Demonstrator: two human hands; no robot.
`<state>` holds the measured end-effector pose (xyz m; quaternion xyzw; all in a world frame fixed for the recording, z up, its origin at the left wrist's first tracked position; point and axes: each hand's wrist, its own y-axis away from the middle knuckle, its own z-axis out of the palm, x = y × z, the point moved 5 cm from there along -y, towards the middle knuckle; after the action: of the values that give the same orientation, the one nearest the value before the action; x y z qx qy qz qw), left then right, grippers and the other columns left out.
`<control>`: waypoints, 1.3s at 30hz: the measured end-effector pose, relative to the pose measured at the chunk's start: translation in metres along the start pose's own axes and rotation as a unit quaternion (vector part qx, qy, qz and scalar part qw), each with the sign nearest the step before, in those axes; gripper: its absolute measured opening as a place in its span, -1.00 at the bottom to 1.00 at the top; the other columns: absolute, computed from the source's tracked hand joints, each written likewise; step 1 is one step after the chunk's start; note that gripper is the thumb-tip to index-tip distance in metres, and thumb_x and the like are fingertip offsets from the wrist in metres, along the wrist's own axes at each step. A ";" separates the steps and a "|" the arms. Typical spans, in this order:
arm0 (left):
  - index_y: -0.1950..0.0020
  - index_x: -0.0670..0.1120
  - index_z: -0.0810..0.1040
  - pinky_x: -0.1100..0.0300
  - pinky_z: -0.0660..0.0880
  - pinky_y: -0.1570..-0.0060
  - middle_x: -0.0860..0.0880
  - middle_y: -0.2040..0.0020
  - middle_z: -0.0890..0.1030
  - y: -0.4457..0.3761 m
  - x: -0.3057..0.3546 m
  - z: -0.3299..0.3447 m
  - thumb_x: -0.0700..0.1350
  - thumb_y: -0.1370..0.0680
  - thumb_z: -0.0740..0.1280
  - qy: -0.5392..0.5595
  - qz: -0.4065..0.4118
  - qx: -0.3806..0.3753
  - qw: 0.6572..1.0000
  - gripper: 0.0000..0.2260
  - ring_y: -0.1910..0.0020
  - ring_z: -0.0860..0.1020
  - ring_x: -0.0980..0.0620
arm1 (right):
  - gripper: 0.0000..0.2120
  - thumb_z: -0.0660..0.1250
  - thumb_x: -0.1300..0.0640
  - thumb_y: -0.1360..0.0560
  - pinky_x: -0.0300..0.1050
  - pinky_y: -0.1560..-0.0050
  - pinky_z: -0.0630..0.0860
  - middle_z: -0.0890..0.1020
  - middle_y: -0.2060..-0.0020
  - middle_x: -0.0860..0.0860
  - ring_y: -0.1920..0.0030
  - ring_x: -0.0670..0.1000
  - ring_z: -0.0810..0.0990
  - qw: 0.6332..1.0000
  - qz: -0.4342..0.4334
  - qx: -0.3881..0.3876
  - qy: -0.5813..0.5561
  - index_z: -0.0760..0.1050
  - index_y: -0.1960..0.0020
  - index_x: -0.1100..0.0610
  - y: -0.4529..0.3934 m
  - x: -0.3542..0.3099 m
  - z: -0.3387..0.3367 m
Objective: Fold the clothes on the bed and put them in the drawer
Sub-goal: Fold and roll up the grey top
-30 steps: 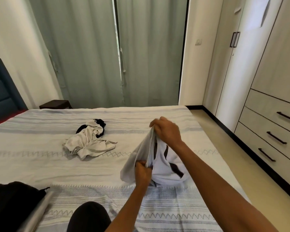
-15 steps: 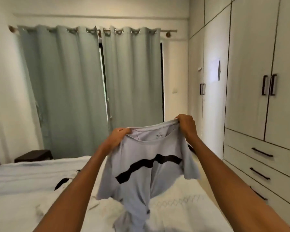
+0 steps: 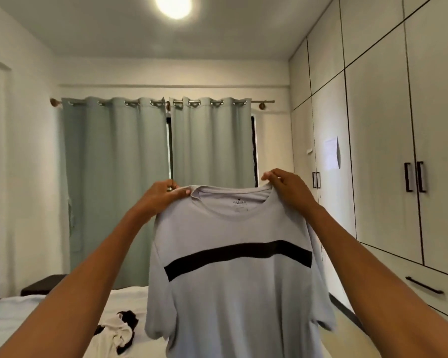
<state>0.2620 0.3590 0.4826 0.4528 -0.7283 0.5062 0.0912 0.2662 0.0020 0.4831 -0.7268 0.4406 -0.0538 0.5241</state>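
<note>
1. Pale grey T-shirt (image 3: 233, 285) with one black chest stripe hangs full length in the air in front of the camera, over the bed (image 3: 16, 313); neck opening up, inner label visible, hem runs out of the bottom of the view
2. Left hand (image 3: 163, 193): grip clamped on the shirt's left shoulder seam beside the collar, thumb on the near side of the cloth, fingers curled behind it
3. Right hand (image 3: 286, 183): grip clamped on the right shoulder seam, fingertips pinching the top edge; both arms extended forward and up
4. Sleeves hang loose at either side; the right one is partly folded behind the body of the shirt
5. Crumpled white and black garment (image 3: 119, 332) lies on the bed, lower left of the hanging shirt, apart from it
6. Wardrobe (image 3: 383, 151) along the right wall; drawer (image 3: 409, 277) with a dark bar handle sits below its doors, closed
7. Grey-green curtains (image 3: 155, 177) on the far wall, ceiling light (image 3: 173, 5) on, dark bedside stand (image 3: 40, 284) left of the bed
</note>
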 end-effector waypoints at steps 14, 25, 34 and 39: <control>-0.15 -0.17 0.67 0.02 0.54 -0.19 -0.17 -0.08 0.70 0.020 0.006 -0.015 0.23 -0.50 0.40 0.213 -0.171 -0.059 0.960 -0.51 -0.07 0.66 -0.12 | -0.49 0.45 -0.27 -0.41 -0.27 0.27 0.41 0.57 0.38 -0.02 0.32 -0.05 0.50 0.972 0.115 -0.139 -0.150 0.53 0.30 0.20 0.014 -0.011 -0.004; -0.01 -0.10 0.62 0.23 0.52 0.09 -0.04 0.09 0.65 0.023 0.000 -0.042 0.10 -0.12 0.67 0.230 -0.090 -0.115 0.962 -0.44 0.13 0.61 0.05 | -0.48 0.54 0.16 -0.42 0.04 -0.10 0.63 0.64 -0.13 0.25 -0.09 0.20 0.65 0.867 0.148 -0.372 -0.298 0.50 -0.29 0.35 0.037 -0.002 -0.012; 0.44 -0.01 0.52 0.20 0.31 0.36 0.12 0.48 0.48 0.007 -0.008 -0.037 0.56 -0.12 0.38 -0.165 -0.061 -0.054 0.983 -0.39 0.45 0.41 0.13 | -0.65 0.27 -0.29 -0.55 0.06 -0.03 0.54 0.68 0.06 0.00 0.03 0.13 0.63 0.988 0.102 0.010 0.113 0.66 0.01 -0.06 -0.005 0.025 -0.026; 0.00 -0.22 0.66 0.19 0.58 0.19 -0.12 0.07 0.70 0.036 -0.028 -0.032 0.16 -0.40 0.54 -0.049 -0.207 -0.280 0.936 -0.54 0.15 0.66 0.01 | -0.51 0.47 -0.28 -0.40 -0.09 0.27 0.45 0.59 0.41 0.04 0.38 0.00 0.53 0.958 0.169 -0.229 -0.025 0.52 0.39 0.13 0.019 0.027 -0.033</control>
<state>0.2412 0.4036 0.4576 0.5739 -0.7342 0.2293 0.2809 0.2536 -0.0413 0.4722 -0.7437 0.5442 0.1560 0.3556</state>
